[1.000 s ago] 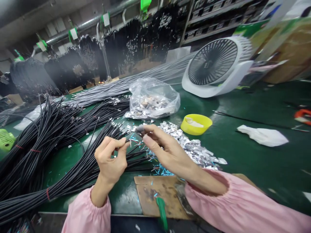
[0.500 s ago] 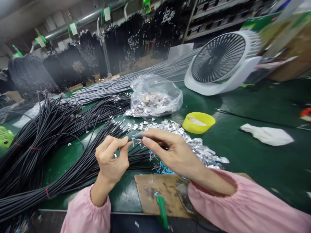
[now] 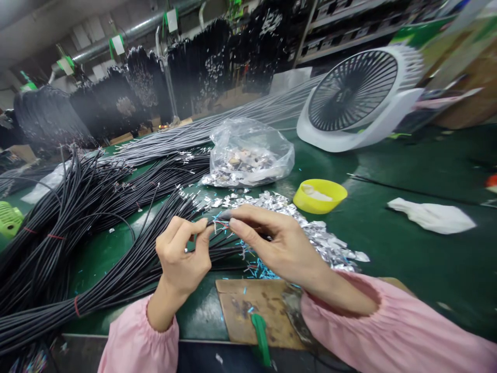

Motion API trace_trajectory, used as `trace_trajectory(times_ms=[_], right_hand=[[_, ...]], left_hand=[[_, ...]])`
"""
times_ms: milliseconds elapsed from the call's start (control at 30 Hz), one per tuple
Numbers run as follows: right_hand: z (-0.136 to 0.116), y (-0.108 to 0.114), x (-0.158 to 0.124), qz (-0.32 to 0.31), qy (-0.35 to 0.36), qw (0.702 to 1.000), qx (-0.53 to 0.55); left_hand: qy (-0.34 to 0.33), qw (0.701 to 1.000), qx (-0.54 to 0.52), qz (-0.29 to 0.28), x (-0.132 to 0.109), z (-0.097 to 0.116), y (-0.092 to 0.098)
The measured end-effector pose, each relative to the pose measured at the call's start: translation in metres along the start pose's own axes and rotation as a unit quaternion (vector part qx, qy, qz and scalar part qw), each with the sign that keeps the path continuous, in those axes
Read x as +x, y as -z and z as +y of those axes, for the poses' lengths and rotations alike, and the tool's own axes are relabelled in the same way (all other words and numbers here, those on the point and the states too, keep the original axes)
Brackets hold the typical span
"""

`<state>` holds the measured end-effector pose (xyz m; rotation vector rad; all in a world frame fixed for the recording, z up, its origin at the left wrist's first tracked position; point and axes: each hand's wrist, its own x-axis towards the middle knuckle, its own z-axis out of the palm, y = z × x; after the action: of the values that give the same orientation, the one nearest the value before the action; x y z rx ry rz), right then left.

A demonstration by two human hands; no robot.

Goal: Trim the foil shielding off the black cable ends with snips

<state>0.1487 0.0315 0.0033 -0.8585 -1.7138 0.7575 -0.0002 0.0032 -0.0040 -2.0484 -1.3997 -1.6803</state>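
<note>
A black cable is pinched between thumb and index finger of my left hand, close to its stripped end. Thin coloured wires, red, white and blue among them, fan out from that end toward the right. My right hand has its thumb and fingers closed on the tips of these wires; a dark covering shows on one fingertip. Beneath both hands runs a bundle of black cables tied with a red band. Silver foil scraps and blue insulation bits are heaped beside my right hand.
Behind the hands sits a clear plastic bag of scraps. A yellow bowl, a white fan and a white cloth stand to the right. A stained board with a green-handled tool lies at the front edge.
Both hands have shifted very slightly to the right in view, along with a small camera movement. The grip on the cable and its wires looks the same.
</note>
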Motion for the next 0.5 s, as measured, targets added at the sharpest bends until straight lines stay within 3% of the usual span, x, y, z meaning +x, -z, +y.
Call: trace_trajectory(times_ms=[133, 233, 367, 500], right_hand=[[0.001, -0.002, -0.002, 0.039, 0.031, 0.998, -0.031], [0.001, -0.002, -0.002, 0.048, 0.053, 0.996, -0.051], [0.001, -0.001, -0.002, 0.040, 0.061, 0.996, -0.043], [0.002, 0.001, 0.001, -0.002, -0.007, 1.000, 0.011]], left_hand=[[0.078, 0.994, -0.035, -0.067, 0.001, 0.002, 0.001], [0.171, 0.969, -0.112, -0.137, 0.005, 0.004, 0.003], [0.320, 0.884, -0.263, -0.216, 0.015, 0.007, 0.008], [0.393, 0.803, -0.355, -0.273, 0.021, 0.008, 0.012]])
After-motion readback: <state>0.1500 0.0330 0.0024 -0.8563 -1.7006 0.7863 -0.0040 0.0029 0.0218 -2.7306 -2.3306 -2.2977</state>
